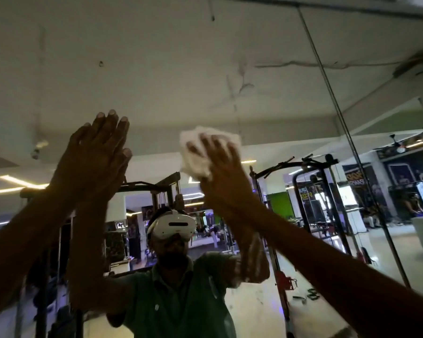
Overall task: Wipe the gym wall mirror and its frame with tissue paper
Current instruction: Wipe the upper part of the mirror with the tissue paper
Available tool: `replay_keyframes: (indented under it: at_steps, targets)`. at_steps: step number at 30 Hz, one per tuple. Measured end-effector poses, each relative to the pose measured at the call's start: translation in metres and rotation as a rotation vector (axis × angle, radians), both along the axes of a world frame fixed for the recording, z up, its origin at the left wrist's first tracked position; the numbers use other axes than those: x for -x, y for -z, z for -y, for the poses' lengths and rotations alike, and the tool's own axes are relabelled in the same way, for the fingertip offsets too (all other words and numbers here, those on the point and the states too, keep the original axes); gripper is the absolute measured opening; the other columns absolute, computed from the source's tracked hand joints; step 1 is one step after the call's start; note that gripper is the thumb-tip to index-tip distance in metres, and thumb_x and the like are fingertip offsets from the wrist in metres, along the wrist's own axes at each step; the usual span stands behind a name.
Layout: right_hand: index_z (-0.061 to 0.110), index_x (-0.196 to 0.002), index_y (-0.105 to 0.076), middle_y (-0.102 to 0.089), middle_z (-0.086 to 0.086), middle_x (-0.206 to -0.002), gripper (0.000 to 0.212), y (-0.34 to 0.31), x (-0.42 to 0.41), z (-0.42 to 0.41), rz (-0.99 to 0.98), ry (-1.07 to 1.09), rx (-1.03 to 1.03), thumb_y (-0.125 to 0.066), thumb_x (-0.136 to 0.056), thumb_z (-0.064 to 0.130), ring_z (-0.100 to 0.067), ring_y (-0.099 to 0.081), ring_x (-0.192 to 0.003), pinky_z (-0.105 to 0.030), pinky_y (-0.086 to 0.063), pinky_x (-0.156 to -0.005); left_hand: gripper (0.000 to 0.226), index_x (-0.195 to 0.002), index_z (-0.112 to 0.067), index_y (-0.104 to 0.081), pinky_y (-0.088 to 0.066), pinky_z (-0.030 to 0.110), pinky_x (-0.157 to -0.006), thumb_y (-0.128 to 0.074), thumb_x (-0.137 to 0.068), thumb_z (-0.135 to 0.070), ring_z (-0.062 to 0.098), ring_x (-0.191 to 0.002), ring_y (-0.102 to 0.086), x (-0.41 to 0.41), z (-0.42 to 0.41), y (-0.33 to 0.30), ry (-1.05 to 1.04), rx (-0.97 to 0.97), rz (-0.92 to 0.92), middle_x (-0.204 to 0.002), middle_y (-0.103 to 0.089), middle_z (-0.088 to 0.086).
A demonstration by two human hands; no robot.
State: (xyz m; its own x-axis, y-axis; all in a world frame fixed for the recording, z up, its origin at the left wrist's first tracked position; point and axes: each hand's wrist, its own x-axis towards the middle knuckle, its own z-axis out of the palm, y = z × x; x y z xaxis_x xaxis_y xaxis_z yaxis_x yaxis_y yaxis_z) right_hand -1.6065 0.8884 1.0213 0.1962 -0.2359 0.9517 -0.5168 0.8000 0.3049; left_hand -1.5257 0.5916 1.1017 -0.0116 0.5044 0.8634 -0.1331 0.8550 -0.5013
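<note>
The wall mirror fills the view and reflects the ceiling, the gym and me. My right hand is raised high and presses a crumpled white tissue flat against the glass with spread, straight fingers. My left hand is raised to the left of it, palm against the glass with straight fingers, meeting its own reflection and holding nothing. A thin vertical seam between mirror panels runs down on the right. The top frame edge crosses the upper right corner.
All else is reflection: gym racks and cable machines, lit ceiling strips, posters on the far right, and my own torso in a green shirt. Smudges and streaks mark the upper glass.
</note>
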Motion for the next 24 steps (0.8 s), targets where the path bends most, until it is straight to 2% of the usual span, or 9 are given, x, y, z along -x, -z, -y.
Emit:
replay_keyframes:
  at_steps: [2,5,7,9,11,14,17,20,24]
  targets:
    - [0.016,-0.158,-0.031,-0.025,-0.025,-0.167,0.058,-0.028,0.02,-0.074,0.064,0.012,0.327,-0.042,-0.106,0.038,-0.039,-0.018,-0.153,-0.073,-0.019,-0.12,0.069,-0.163,-0.01,-0.023,-0.004,0.043,-0.125,-0.018,-0.106,-0.048,0.034,-0.157,-0.015,-0.002,0.002,0.002,-0.006,-0.01,0.021,-0.169,-0.019,0.018]
    - [0.012,-0.165,-0.018,-0.016,-0.021,-0.171,0.078,-0.022,0.024,-0.099,0.29,-0.026,0.647,-0.011,-0.101,0.056,-0.043,-0.013,-0.159,-0.067,-0.013,-0.125,0.067,-0.161,-0.005,-0.028,-0.017,0.057,-0.122,-0.021,-0.104,-0.041,0.04,-0.155,-0.02,0.002,-0.01,0.011,0.075,-0.044,-0.039,-0.167,-0.023,0.021]
    - [0.02,-0.167,-0.014,-0.008,-0.018,-0.174,0.069,0.007,0.017,-0.033,0.215,0.111,0.544,-0.025,-0.104,0.046,-0.04,-0.006,-0.16,-0.067,-0.011,-0.125,0.066,-0.162,-0.005,-0.025,-0.017,0.06,-0.123,-0.022,-0.104,-0.038,0.04,-0.157,-0.016,0.006,-0.017,0.017,0.098,-0.073,-0.067,-0.169,-0.019,0.021]
    - [0.023,-0.168,-0.013,-0.001,-0.016,-0.175,0.072,0.042,0.0,0.036,0.148,0.079,0.225,-0.035,-0.103,0.044,-0.037,0.003,-0.161,-0.066,-0.004,-0.127,0.067,-0.163,-0.005,-0.02,-0.015,0.06,-0.124,-0.021,-0.105,-0.038,0.039,-0.158,-0.01,0.013,-0.016,0.019,0.079,-0.091,-0.089,-0.17,-0.013,0.021]
    - [0.022,-0.168,-0.012,0.005,-0.015,-0.175,0.074,0.059,-0.01,0.058,0.156,0.016,0.027,-0.022,-0.104,0.059,-0.034,0.01,-0.161,-0.065,0.002,-0.127,0.069,-0.165,-0.008,-0.013,-0.01,0.059,-0.126,-0.018,-0.106,-0.044,0.036,-0.159,-0.001,0.022,-0.015,0.017,0.023,-0.114,-0.089,-0.172,-0.004,0.019]
    - [0.021,-0.167,0.008,0.017,-0.012,-0.174,0.094,0.055,-0.012,0.044,0.205,-0.062,-0.024,0.001,-0.094,0.08,-0.03,0.018,-0.16,-0.062,0.01,-0.127,0.073,-0.166,-0.012,-0.005,-0.004,0.059,-0.126,-0.018,-0.106,-0.052,0.036,-0.159,0.007,0.036,-0.02,0.014,0.02,-0.195,-0.09,-0.172,0.003,0.018]
    - [0.027,-0.159,0.027,0.02,-0.003,-0.174,0.099,0.044,-0.029,0.051,0.348,-0.344,0.037,0.006,-0.086,0.089,-0.021,0.018,-0.16,-0.048,0.021,-0.126,0.076,-0.166,-0.015,0.0,-0.003,0.061,-0.126,-0.021,-0.105,-0.056,0.036,-0.159,0.01,0.048,-0.022,0.009,0.015,-0.245,-0.093,-0.172,0.009,0.015]
    - [0.021,-0.167,0.005,0.007,-0.006,-0.176,0.094,0.023,-0.035,0.064,0.37,-0.451,0.337,0.007,-0.094,0.079,-0.018,0.01,-0.161,-0.041,0.014,-0.128,0.078,-0.165,-0.018,0.005,0.001,0.06,-0.126,-0.021,-0.104,-0.059,0.036,-0.158,0.013,0.057,-0.018,0.007,-0.005,-0.272,-0.095,-0.172,0.012,0.013]
    - [0.012,-0.166,-0.021,0.0,-0.021,-0.173,0.078,-0.002,-0.023,0.081,0.34,-0.156,0.509,-0.011,-0.101,0.054,-0.033,0.004,-0.16,-0.054,0.0,-0.128,0.08,-0.166,-0.019,0.003,0.003,0.058,-0.126,-0.025,-0.103,-0.061,0.033,-0.158,0.013,0.058,-0.015,0.006,0.058,-0.213,-0.071,-0.172,0.013,0.011]
